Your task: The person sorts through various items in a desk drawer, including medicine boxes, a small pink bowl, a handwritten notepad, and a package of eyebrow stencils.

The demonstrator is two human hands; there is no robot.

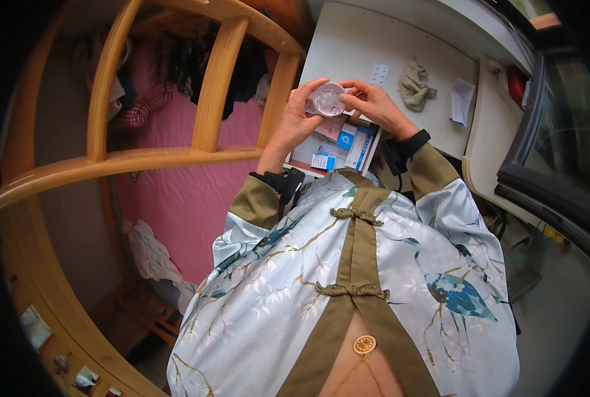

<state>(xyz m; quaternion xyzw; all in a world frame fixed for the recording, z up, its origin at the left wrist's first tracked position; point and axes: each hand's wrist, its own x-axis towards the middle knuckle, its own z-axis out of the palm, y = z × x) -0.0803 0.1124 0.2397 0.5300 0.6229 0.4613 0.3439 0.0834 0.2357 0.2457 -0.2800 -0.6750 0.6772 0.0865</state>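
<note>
Round translucent container [326,100] was held between the person's two hands, above an open drawer [372,151]. The left hand [300,112] clasped its left side; the right hand [373,104] gripped its right edge, thumb over the top. Small blue-and-white boxes [323,161] lay in the drawer; a blister pack [379,73] and crumpled cloth [415,85] lay on the white desktop [348,46] beyond.

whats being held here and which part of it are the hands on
A small round translucent container: the left hand grips its left side, and the right hand has its fingers at the right edge.
</note>
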